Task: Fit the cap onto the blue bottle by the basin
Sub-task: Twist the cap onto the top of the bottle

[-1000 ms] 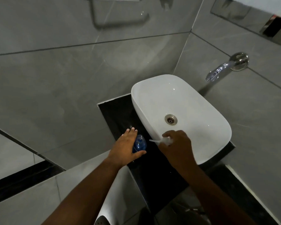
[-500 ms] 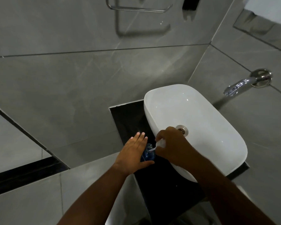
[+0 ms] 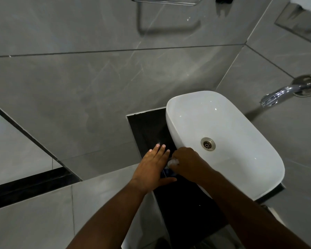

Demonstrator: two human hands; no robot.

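though mostly hidden, the blue bottle (image 3: 167, 172) stands at the dark worktop's (image 3: 147, 126) edge beside the basin (image 3: 241, 177); likely light and tippy. left hand (image 3: 153, 168) steadies it, fingers extended; right hand (image 3: 185, 163) pinches the cap (image 3: 173, 161) above.

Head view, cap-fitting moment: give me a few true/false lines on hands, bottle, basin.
1. The right hand holds a whitish cap over the blue bottle. True.
2. The left hand rests inside the basin. False: it is beside the bottle, on the dark counter side.
3. Water runs from the tap. False: no stream shows.
4. The basin is empty apart from its drain. True.
5. The bottle stands in the basin. False: it stands on the counter beside it.
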